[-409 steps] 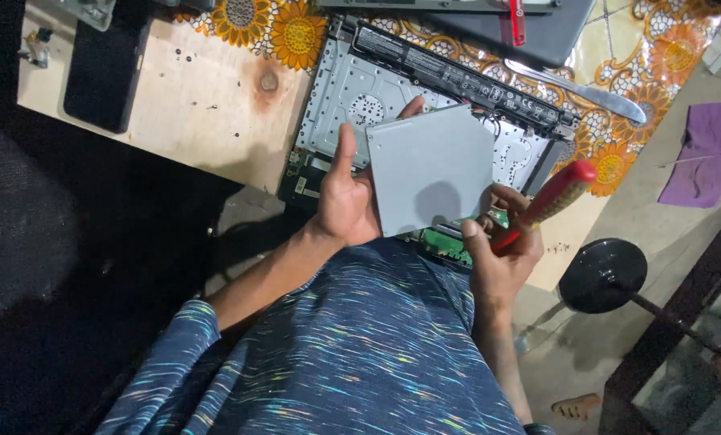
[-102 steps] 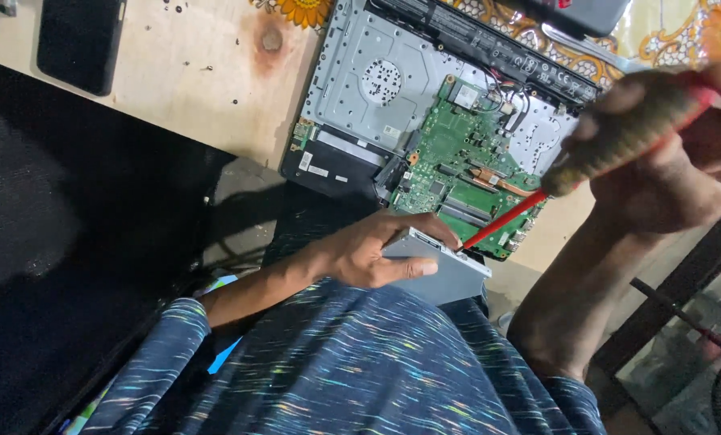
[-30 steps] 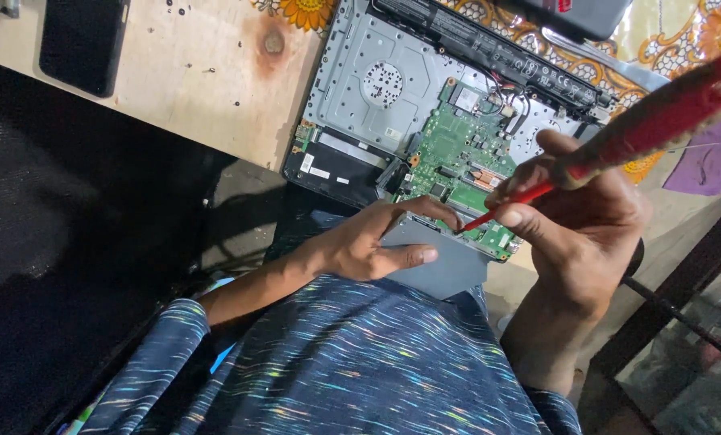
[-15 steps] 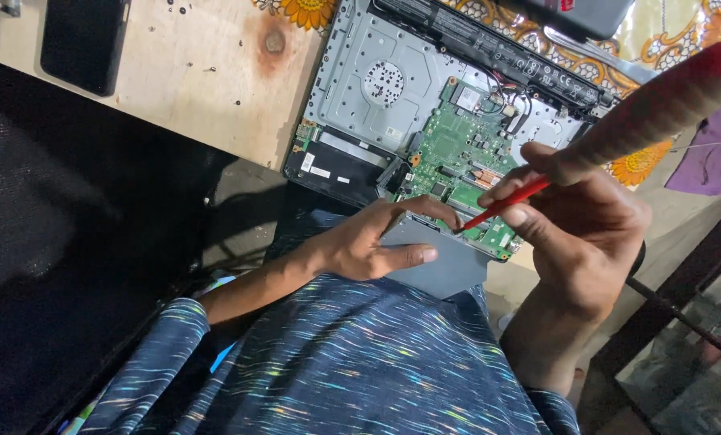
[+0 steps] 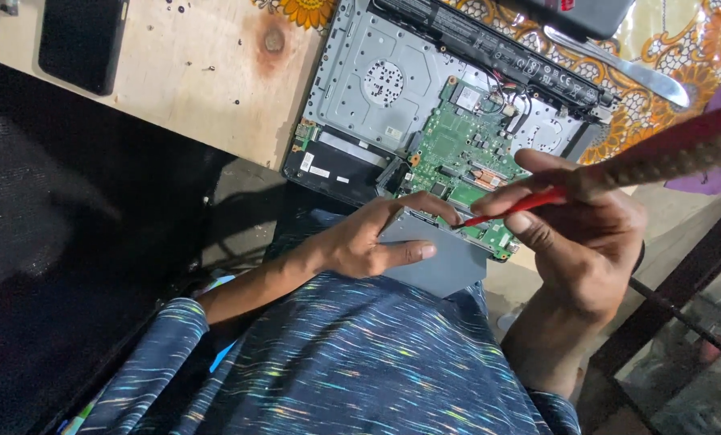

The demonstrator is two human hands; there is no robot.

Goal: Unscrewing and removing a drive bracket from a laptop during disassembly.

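1. Wooden table (image 5: 175,89) carries an opened laptop (image 5: 425,97), just beyond the fingers.
2. Left hand (image 5: 368,242) fingers clamp a grey metal box (image 5: 437,258); right hand (image 5: 578,234) fingers pinch a red screwdriver (image 5: 618,173), tip at the box's far corner.
3. Slipping could gouge the green circuit board (image 5: 465,153).

A flat black rectangular phone (image 5: 81,44) is laid on the bare pale wooden board (image 5: 199,89), a yellow flower-patterned cloth (image 5: 667,40) is spread beyond it, and a long silvery blade, possibly a knife (image 5: 618,66), is rested on that cloth.
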